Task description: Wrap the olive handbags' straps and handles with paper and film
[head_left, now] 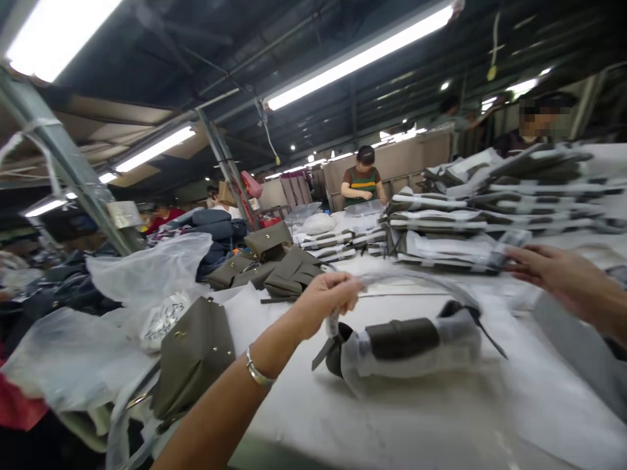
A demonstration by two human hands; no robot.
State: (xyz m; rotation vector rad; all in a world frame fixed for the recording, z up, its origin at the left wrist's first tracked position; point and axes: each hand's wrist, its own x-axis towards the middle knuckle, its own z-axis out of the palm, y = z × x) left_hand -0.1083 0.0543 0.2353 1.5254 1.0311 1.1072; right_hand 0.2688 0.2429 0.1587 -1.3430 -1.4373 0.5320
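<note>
Your left hand [329,299] pinches the wrapped strap [416,277] of the olive handbag [402,339], long axis left-to-right on the tabletop [392,418]. Your right hand [563,274], fingers extended, is beside stacked bags [441,222]; grip unclear.

Matt olive leather-look bag [403,339].
</note>
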